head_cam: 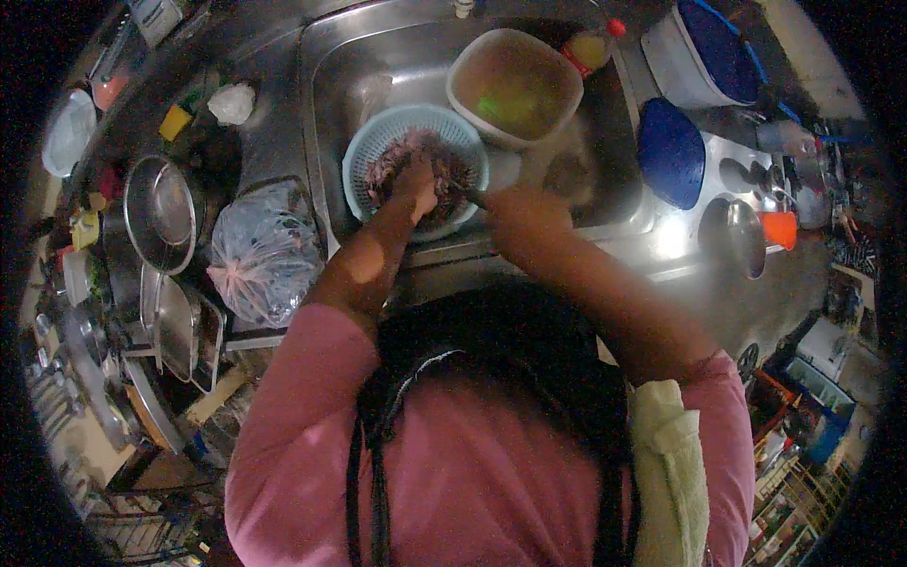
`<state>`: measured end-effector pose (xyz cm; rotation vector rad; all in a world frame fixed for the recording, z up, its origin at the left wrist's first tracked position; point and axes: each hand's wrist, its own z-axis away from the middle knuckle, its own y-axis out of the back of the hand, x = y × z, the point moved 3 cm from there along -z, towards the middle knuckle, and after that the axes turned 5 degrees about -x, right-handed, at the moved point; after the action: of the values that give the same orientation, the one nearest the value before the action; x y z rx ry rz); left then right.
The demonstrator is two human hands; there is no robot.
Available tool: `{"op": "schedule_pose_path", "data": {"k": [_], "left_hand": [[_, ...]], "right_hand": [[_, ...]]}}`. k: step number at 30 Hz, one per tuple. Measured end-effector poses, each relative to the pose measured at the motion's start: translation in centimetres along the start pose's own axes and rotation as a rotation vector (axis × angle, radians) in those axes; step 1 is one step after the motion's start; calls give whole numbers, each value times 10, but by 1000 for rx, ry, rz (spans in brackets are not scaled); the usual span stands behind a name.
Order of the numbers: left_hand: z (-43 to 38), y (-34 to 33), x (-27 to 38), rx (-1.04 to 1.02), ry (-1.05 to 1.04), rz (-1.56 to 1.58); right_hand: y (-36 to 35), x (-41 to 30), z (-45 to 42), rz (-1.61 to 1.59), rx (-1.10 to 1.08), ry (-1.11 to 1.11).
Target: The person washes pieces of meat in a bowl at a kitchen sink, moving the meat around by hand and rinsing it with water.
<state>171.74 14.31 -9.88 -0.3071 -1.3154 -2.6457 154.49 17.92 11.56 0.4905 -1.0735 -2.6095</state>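
A pale blue plastic colander sits in a stainless steel sink and holds a heap of pinkish-brown, shredded-looking food. My left hand is inside the colander with its fingers down in the food; whether they grip any of it cannot be seen. My right hand is closed around a dark, thin tool, probably a knife, that points into the colander from its right rim. Behind the colander, a whitish square tub holds murky liquid with a green patch in it.
A knotted clear plastic bag and a metal strainer lie left of the sink. A bottle with a red cap is at the sink's back right. Right of it stand a blue lid, a white container and an orange cup.
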Motion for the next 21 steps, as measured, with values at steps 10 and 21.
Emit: {"op": "schedule_pose_path", "data": {"k": [10, 21], "left_hand": [[-5, 5, -9, 210, -20, 480], [-36, -38, -48, 256, -482, -43]], "right_hand": [[-79, -15, -37, -68, 24, -103], [-40, 58, -22, -360, 169, -15]]}}
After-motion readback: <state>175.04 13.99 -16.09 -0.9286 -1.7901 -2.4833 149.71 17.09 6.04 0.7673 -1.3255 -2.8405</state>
